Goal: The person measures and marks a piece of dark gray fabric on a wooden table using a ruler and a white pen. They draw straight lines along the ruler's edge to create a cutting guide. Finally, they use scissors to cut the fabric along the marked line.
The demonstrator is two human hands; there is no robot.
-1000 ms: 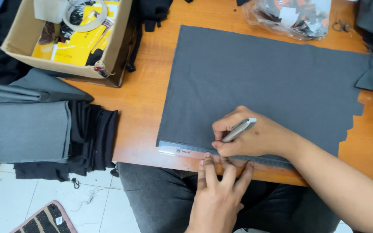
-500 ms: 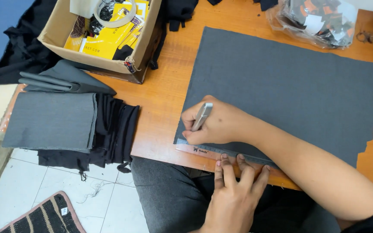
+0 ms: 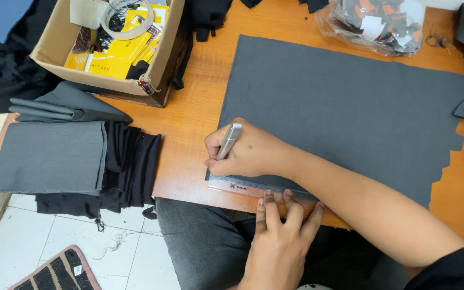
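Two hands at the near edge of the worktop (image 3: 194,115), both on one job. Right hand (image 3: 245,153) is closed round a silver pen (image 3: 228,141), tip down at the near-left corner of the grey fabric sheet (image 3: 345,113), right against a clear ruler (image 3: 253,188). Left hand (image 3: 283,236) comes up from below, fingers spread flat and pressing the ruler's near side; palm hangs off the worktop edge over the lap.

Key relation: the ruler's long axis runs left-right along the fabric's near edge, tilted a bit, its right end lower in the picture and hidden under the right forearm. The pen sits at the ruler's left end, just left of the left hand's fingertips, so nearly all the ruler's length lies to the right of the pen tip. The left hand pins the ruler approx. mid-length as far as visible. The right hand is the nearer one to the corner; its arm crosses over the fabric's near-right part.

Fabric lies flat, wide axis left-right, right edge cut in steps.

Elsewhere: cardboard box (image 3: 151,75) w/ yellow packs and a tape roll at far left, stack of folded grey and black cloth (image 3: 55,156) left of the worktop, clear bag of scraps (image 3: 377,24) at far edge. All well apart from the hands.
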